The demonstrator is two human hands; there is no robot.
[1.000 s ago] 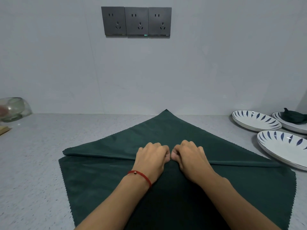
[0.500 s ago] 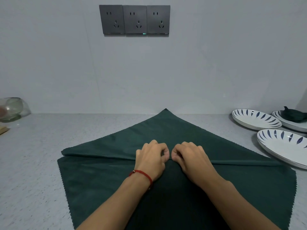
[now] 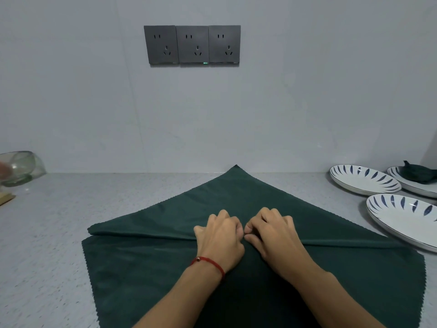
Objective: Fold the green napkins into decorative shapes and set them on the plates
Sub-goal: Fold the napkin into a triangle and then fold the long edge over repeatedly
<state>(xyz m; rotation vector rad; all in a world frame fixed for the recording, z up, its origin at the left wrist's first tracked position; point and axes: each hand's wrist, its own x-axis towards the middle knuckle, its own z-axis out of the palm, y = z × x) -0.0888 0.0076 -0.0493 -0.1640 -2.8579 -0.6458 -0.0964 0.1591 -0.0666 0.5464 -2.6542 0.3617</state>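
Our left hand (image 3: 218,240) and right hand (image 3: 272,235) curl fingers, pinching the rolled fold of the green napkin (image 3: 146,268) mid-countertop, near its front edge. We should roll evenly, keeping the fold straight.

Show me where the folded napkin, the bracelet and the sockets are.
folded napkin (image 3: 417,174), head view, its dark body on the far plate.
bracelet (image 3: 211,262), head view, red cord at the wrist.
sockets (image 3: 192,44), head view, middle panel.

Grey wall (image 3: 307,91), sockets (image 3: 192,45) (three), speckled counter (image 3: 59,233)
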